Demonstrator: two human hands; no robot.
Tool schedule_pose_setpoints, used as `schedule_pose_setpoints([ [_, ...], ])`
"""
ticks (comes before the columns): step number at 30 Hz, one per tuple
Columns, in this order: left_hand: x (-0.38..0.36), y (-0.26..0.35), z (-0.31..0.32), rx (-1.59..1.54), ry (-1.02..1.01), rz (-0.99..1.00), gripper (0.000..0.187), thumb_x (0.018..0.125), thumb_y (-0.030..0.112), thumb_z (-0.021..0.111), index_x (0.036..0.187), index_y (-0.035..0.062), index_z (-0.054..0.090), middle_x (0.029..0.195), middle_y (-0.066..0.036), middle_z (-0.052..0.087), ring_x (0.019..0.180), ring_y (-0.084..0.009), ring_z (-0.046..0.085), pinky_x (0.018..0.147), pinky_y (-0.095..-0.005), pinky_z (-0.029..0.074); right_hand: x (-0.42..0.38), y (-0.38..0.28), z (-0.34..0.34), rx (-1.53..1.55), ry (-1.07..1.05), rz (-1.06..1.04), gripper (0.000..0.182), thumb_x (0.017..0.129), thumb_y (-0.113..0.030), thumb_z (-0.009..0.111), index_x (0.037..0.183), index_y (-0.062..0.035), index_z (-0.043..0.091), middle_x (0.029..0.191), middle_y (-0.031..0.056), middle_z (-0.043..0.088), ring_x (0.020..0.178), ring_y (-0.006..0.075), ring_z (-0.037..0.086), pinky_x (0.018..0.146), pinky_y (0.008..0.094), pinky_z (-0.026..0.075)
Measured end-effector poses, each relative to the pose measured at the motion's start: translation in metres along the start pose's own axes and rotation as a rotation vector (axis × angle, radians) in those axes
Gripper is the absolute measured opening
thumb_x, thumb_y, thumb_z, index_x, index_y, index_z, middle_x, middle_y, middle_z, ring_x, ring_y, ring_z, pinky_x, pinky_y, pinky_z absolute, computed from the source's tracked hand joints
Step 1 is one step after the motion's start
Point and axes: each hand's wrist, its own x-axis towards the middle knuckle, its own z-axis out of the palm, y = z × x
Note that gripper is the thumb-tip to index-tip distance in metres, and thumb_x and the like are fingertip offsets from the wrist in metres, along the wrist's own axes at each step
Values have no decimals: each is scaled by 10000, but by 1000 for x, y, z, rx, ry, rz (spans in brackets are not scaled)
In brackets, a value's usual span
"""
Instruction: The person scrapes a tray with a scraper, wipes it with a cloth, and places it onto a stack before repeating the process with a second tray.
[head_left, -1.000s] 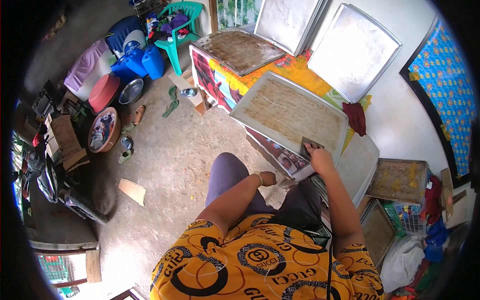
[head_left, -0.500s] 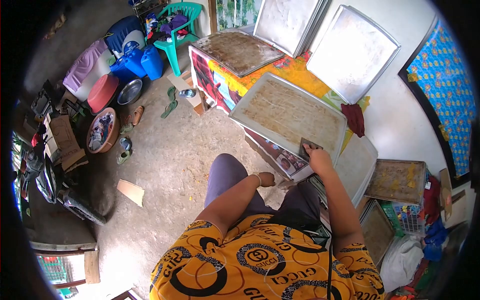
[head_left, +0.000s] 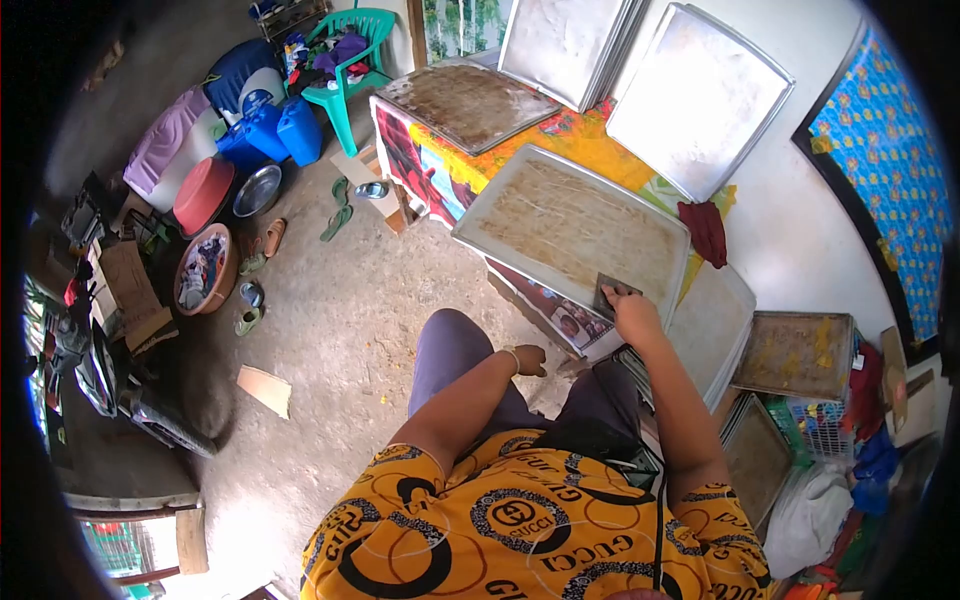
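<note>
My right hand (head_left: 636, 313) grips a flat, dark, square-edged scraper (head_left: 606, 294) and presses it on the near right corner of a large baking tray (head_left: 570, 215). Brownish residue with pale streaks covers the tray's middle. The tray rests at a slant on the end of a table with a yellow patterned cloth (head_left: 460, 155). Just in front of the table's near side, my left hand (head_left: 530, 360) hangs by my knees with its fingers curled, and no object shows in it.
A browned tray (head_left: 467, 103) lies farther back on the table. Pale trays (head_left: 700, 100) lean against the wall. A dark red cloth (head_left: 707, 235) hangs beside the scraped tray. More trays (head_left: 795, 352) are stacked at right. Slippers (head_left: 338, 222) and a laundry basin (head_left: 205, 268) are on the floor at left.
The view has shifted slightly. My right hand and the scraper stay at the same tray corner, with only a very small movement left. My left hand stays low, fingers still curled.
</note>
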Motion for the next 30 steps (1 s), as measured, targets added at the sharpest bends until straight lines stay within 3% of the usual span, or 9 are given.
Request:
schedule_pose_setpoints([
  [3,-2,-3,5,-37,84,10,536,749,439,638,1076,15,644,1139,-192,600,1063,-347,563,926,-407,438,-4,-1,-5,29,-52,8,514,784,-18,460,1279,-139,531,1195,161,585,964,337,608,825,407,500],
  [6,-5,1,2,-7,57,10,535,748,443,636,1074,19,647,1139,-186,599,1079,-343,554,932,-414,435,1,0,0,47,-30,47,509,792,-15,457,1280,-138,532,1212,159,576,959,338,609,823,408,499],
  [25,-8,3,-1,-9,15,-9,596,747,437,649,1152,3,597,1186,-189,576,1119,-331,534,955,-393,421,-6,-3,-5,12,-24,11,464,854,-49,411,1289,-166,523,1270,129,548,1009,329,588,835,411,498],
  [28,-3,1,2,18,70,22,540,755,411,643,1112,8,607,1148,-185,594,1088,-333,554,926,-404,439,-4,-1,-3,10,-71,13,723,652,-153,740,1323,-146,472,1231,142,546,1062,335,569,839,426,495],
  [30,0,0,4,50,159,61,451,770,365,632,1048,10,623,1082,-174,627,1046,-339,577,894,-413,456,-3,1,1,10,-59,4,729,648,-154,741,1325,-148,471,1230,147,547,1054,334,574,836,428,497],
])
